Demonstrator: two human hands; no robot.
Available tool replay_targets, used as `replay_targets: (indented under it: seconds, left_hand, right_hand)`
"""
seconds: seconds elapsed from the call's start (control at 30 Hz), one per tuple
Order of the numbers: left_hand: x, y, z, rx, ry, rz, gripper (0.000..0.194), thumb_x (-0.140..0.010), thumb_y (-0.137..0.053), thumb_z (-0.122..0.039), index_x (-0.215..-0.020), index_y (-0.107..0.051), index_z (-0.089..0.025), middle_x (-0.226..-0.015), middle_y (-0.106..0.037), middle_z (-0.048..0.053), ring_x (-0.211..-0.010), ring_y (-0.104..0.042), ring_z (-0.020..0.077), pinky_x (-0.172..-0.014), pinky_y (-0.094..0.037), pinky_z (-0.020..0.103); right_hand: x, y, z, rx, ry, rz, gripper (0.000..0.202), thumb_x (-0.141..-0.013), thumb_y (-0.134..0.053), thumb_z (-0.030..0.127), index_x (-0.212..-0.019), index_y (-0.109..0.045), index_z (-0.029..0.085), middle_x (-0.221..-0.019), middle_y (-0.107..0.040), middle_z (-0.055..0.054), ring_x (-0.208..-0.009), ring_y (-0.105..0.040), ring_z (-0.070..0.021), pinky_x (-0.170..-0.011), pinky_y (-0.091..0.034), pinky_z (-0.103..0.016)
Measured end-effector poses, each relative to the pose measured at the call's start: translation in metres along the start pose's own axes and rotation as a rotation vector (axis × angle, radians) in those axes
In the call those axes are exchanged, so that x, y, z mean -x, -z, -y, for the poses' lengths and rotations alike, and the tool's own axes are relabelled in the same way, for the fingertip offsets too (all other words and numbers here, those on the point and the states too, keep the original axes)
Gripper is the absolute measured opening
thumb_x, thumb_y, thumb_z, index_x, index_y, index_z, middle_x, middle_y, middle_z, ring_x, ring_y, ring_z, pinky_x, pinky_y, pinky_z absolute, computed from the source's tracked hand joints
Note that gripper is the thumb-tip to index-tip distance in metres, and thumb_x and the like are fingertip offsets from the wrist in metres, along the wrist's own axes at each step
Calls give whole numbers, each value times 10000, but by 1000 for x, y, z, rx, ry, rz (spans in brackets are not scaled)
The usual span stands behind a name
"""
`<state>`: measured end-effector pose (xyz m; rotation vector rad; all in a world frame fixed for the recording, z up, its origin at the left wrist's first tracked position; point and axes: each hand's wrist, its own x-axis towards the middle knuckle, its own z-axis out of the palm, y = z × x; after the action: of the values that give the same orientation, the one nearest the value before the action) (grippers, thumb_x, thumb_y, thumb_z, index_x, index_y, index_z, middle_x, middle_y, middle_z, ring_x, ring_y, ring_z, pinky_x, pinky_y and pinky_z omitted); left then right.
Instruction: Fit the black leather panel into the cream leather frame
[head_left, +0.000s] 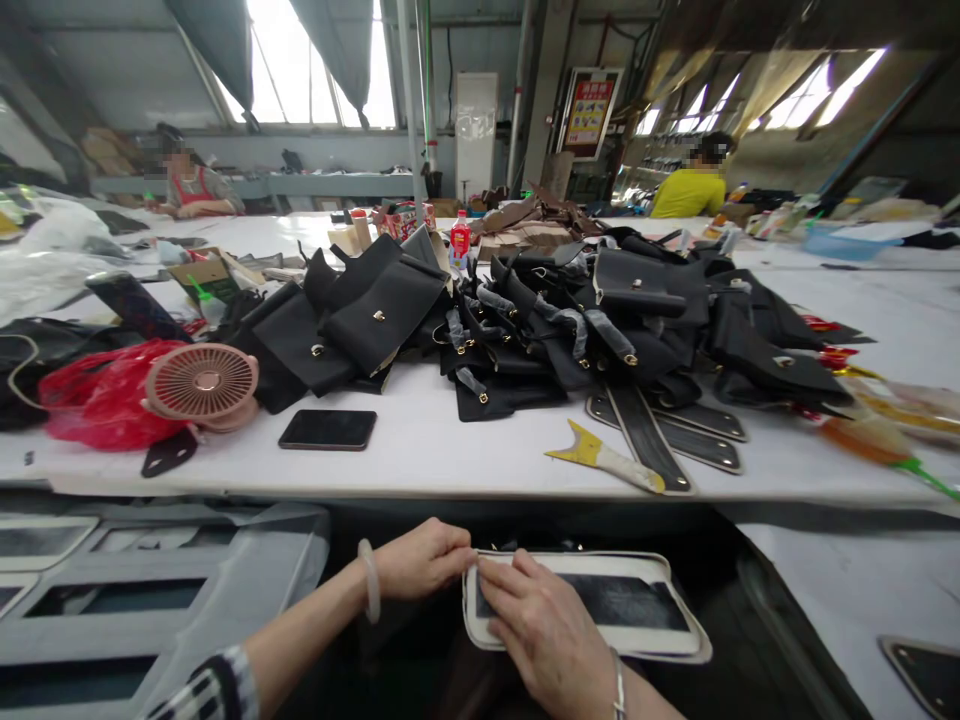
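A flat bag panel with a black centre and a cream border lies low in front of me, below the table edge. My left hand pinches the panel's left end with closed fingers. My right hand lies flat on the panel's left part, fingers pressing down beside the left hand. A pale bangle sits on my left wrist and a thin bracelet on my right.
On the white table lie a heap of black leather bags, a phone, a pink fan on a red plastic bag, black straps and a yellow-tipped scraper. Two people sit at the far side.
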<state>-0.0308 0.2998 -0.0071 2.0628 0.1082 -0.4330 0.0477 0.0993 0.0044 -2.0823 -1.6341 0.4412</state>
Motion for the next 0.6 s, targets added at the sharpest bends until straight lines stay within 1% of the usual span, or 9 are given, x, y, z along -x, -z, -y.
replay_targets:
  seconds: [0.1,0.2,0.27,0.37,0.43,0.5,0.6]
  left_hand:
    - [-1,2,2,-18,-17,2,467,-921,-368,-558,-616,-391,-206,-537,-377,-64,-515,-320,92,-476,-259,241]
    - [0,4,0,-66,-42,-33,424,-927,-396,-469,-595,-364,-206,-521,-337,-67,-503,-286,90,-468,-235,251]
    - [1,1,-2,-101,-55,-63,400,-928,-395,-405,-583,-342,-210,-507,-320,-66,-484,-275,89,-464,-223,260]
    - [4,-5,-5,-144,-70,-114,379,-926,-389,-364,-581,-328,-218,-504,-335,-58,-465,-285,93,-476,-217,280]
    - [6,-4,-9,-162,-77,-141,368,-915,-406,-352,-581,-325,-222,-512,-350,-52,-465,-289,97,-489,-219,290]
    - [11,6,-15,-165,-70,-179,358,-912,-407,-340,-585,-324,-224,-516,-346,-52,-468,-284,100,-495,-219,292]
    - [18,30,-26,-162,-30,-298,347,-937,-365,-325,-608,-349,-217,-526,-318,-62,-496,-280,105,-516,-222,284]
  right_hand:
    - [-2,-1,0,12,3,10,259,-854,-547,121,-1073,-649,211,-1121,-668,-16,-1042,-572,-242,-1030,-423,-381]
    - [-4,-5,-2,55,33,5,279,-848,-557,135,-1103,-644,203,-1129,-673,-25,-1008,-589,-243,-982,-464,-371]
    - [-5,-8,-5,97,57,-4,297,-829,-569,131,-1110,-648,190,-1157,-670,-29,-984,-598,-248,-938,-494,-370]
    - [-6,-11,-8,129,77,7,304,-799,-588,117,-1087,-661,179,-1168,-669,-30,-969,-606,-251,-904,-515,-365]
    - [-6,-11,-9,117,75,22,314,-791,-597,115,-1090,-662,184,-1154,-674,-25,-977,-607,-250,-908,-516,-359]
    - [-5,-11,-10,99,71,21,324,-790,-600,120,-1099,-661,194,-1180,-669,-16,-992,-605,-249,-913,-515,-352]
    - [-4,-11,-11,110,82,21,370,-797,-571,99,-1144,-644,204,-1287,-621,-5,-1026,-596,-253,-917,-513,-356]
